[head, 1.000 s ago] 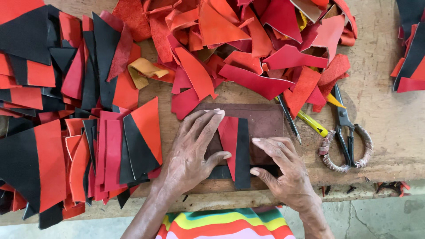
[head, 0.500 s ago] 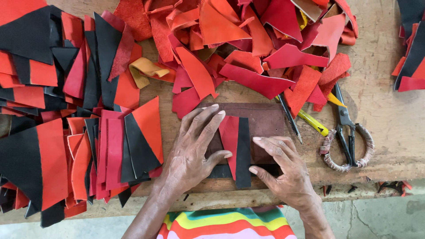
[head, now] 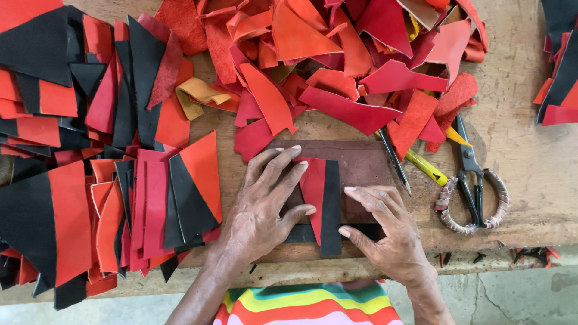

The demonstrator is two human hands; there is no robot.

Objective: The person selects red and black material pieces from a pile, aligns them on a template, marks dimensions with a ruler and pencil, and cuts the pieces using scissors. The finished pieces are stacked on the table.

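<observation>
Left hand (head: 262, 207) and right hand (head: 385, 232), fingers spread, press flat beside a red-and-black leather piece (head: 323, 201) on the surface (head: 530, 174).

Bench: worn wooden worktop (head: 530, 180), pale and scuffed, pretty stained where it's bare
Front edge: rough and chipped, runs along the bottom of the view
Floor: grey concrete (head: 518, 295) below the bench edge, looks patchy
Floor bits: a few small dark and red offcuts (head: 533, 254) just past the edge
Light: even and soft, no hard shadows
</observation>
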